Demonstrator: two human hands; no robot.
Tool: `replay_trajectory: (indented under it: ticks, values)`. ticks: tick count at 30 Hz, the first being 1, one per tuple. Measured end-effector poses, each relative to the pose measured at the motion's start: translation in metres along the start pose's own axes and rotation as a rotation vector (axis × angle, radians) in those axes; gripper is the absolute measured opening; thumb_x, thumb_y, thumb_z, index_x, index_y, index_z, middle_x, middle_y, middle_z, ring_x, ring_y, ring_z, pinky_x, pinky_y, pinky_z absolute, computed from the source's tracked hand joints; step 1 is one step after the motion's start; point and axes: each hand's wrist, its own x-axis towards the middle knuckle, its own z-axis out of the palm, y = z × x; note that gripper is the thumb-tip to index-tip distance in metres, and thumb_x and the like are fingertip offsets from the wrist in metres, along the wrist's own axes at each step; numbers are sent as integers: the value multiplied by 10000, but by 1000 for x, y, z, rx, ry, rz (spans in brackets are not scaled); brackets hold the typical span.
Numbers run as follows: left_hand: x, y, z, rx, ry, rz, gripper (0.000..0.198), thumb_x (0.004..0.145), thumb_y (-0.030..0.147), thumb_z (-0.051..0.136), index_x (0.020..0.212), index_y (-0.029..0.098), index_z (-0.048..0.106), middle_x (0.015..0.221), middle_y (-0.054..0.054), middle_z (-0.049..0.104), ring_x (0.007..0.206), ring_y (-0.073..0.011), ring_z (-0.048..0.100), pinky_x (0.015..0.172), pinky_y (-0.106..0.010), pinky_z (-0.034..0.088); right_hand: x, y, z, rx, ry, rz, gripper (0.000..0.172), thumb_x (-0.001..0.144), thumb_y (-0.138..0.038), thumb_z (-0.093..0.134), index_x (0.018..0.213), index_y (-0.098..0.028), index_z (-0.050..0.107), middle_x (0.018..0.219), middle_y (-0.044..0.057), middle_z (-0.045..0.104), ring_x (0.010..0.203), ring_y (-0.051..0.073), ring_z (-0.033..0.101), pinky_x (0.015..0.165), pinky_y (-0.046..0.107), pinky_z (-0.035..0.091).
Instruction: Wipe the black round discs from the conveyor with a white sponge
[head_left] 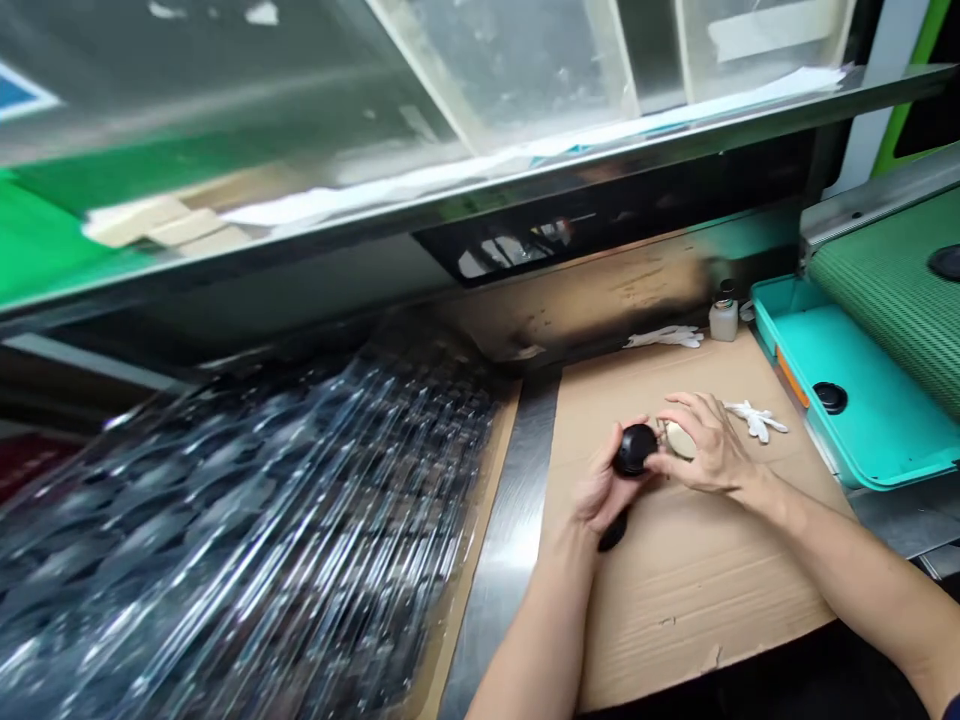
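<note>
My left hand (604, 485) is closed around a round, black, shiny part (635, 449), held above a sheet of cardboard (690, 590). Just to its right, my right hand (705, 440) curls round a cream-coloured round piece (680, 440); its exact kind I cannot make out. The two hands are close together, fingertips near the black part's edge. Another dark round part (613, 531) shows below my left wrist, partly hidden by it. A white glove (757, 420) lies on the cardboard beyond my right hand.
Stacked clear plastic trays with dark parts (247, 530) fill the left side. On the right stand a teal bin (885, 400) holding a black round part (830, 398) and a green conveyor belt (892, 270). A small bottle (724, 315) stands at the back, below a metal shelf (465, 190).
</note>
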Motion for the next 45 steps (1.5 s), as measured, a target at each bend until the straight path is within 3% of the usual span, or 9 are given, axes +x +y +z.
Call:
replay_trajectory:
  ticks: [5, 10, 13, 16, 23, 28, 33, 41, 45]
  values:
    - [54, 32, -36, 1186, 415, 366, 533, 926, 569, 583, 1291, 185, 641, 1245, -164, 645, 1175, -326, 609, 999, -466, 505, 6, 18, -21, -545, -187, 529, 257, 988, -191, 532, 1192, -130, 676, 1298, 213, 630, 1198, 351, 549, 994, 526, 449]
    - [86, 24, -64, 1874, 239, 243, 614, 977, 488, 390, 1410, 98, 586, 1357, -251, 580, 1333, -419, 517, 1143, -562, 385, 5, 43, -17, -464, -309, 660, 394, 988, -27, 370, 1234, -63, 675, 1229, 230, 657, 1189, 301, 590, 934, 407, 502]
    - [90, 30, -45, 2009, 302, 192, 739, 965, 604, 398, 1542, 147, 466, 1533, -260, 468, 1417, -484, 435, 1119, -660, 374, 5, 51, -10, -423, -267, 654, 384, 1007, -41, 374, 1219, -84, 692, 1218, 200, 675, 1176, 275, 603, 937, 373, 505]
    - [103, 47, 31, 2039, 286, 418, 723, 968, 607, 429, 1551, 181, 461, 1639, -231, 364, 1473, -481, 372, 1128, -671, 371, 5, 56, -8, -402, -227, 663, 382, 1021, -52, 365, 1206, -91, 697, 1200, 189, 682, 1173, 267, 606, 937, 367, 502]
    - [155, 48, 321, 1636, -359, 945, 625, 980, 554, 524, 1488, 190, 512, 1601, -170, 457, 1487, -328, 416, 1241, -517, 323, 1, 64, -10, -395, -150, 725, 318, 1001, -91, 438, 1155, -131, 713, 1180, 189, 674, 1154, 290, 602, 970, 448, 481]
    - [162, 30, 406, 1525, -445, 716, 528, 857, 543, 730, 1235, 184, 645, 1379, -175, 636, 1308, -357, 580, 1096, -501, 465, -3, 65, -6, -395, -109, 701, 306, 999, -112, 466, 1151, -164, 726, 1236, 170, 678, 1138, 287, 608, 952, 411, 490]
    - [143, 38, 360, 1079, -293, 675, 383, 748, 375, 845, 880, 201, 530, 883, -37, 698, 841, -201, 691, 776, -328, 558, -3, 65, -11, -377, -156, 698, 348, 1000, -70, 411, 1113, -148, 731, 1158, 155, 697, 1068, 278, 639, 905, 418, 500]
    - [54, 0, 156, -32, 74, -10, 331, 974, 484, 618, 912, 159, 595, 904, -91, 720, 684, -143, 685, 455, -175, 465, -1, 72, -19, -384, -232, 658, 378, 1057, -154, 371, 1168, -130, 731, 1196, 181, 680, 1072, 258, 644, 892, 351, 481]
    - [28, -29, 86, -335, 172, -82, 549, 1086, 482, 286, 939, 115, 667, 886, -136, 703, 692, -159, 667, 492, -207, 477, 2, 74, -21, -345, -138, 565, 406, 1104, -323, 378, 1121, -155, 747, 1108, 153, 702, 962, 217, 640, 830, 306, 463]
